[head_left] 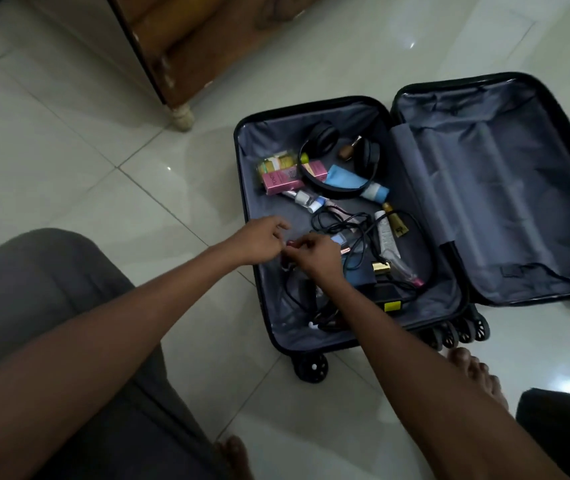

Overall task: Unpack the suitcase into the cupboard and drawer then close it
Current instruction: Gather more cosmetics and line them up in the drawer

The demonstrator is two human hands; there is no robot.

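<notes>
Black suitcase (394,109) lies open flat on the floor at right; its left half holds headphones (337,161), pink boxes (282,180), tubes and cables, right half empty

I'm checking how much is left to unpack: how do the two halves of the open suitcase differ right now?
The left half holds loose things: black headphones, pink boxes, tubes and a tangle of cables. The right half shows only its grey lining, with nothing loose in it. Both hands, the left hand and the right hand, work over the left half; none is over the right. Both halves lie open on the tiled floor, with the same grey lining.
</notes>
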